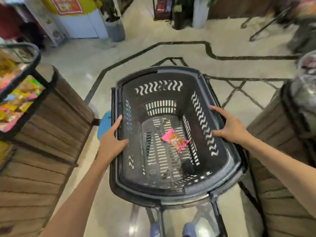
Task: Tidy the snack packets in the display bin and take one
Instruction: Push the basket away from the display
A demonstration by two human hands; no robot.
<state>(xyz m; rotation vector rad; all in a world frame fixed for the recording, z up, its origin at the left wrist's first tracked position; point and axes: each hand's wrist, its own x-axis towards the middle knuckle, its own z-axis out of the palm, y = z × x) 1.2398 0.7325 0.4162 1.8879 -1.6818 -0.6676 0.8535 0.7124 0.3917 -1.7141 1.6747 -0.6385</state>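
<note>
Lying on the slotted floor of the black shopping basket (172,77), a single pink snack packet (175,139) rests a little right of centre, touching nothing else; it looks light, soft and crinkly, a sealed film pouch that would likely slip under a flat press and crush if squeezed hard; a pinch at one of its flat sealed ends seems the safest hold. More packets fill the display bin (22,93) at the far left, a dark-rimmed tub heaped with bright wrappers, well apart from the basket; motion blur hides how neatly they lie. Both hands are on the basket, well apart from each other; the left hand (114,136) grips the left rim with its thumb over the inner wall; the right hand (230,124) clasps the right rim, fingers spread along the edge. Judging by this, one packet is already taken. Glossy pale tiled floor (106,55) with dark inlaid lines runs beneath; brown slatted stands (42,151) flank the aisle on both sides; grey planters (115,29) stand further off.
</note>
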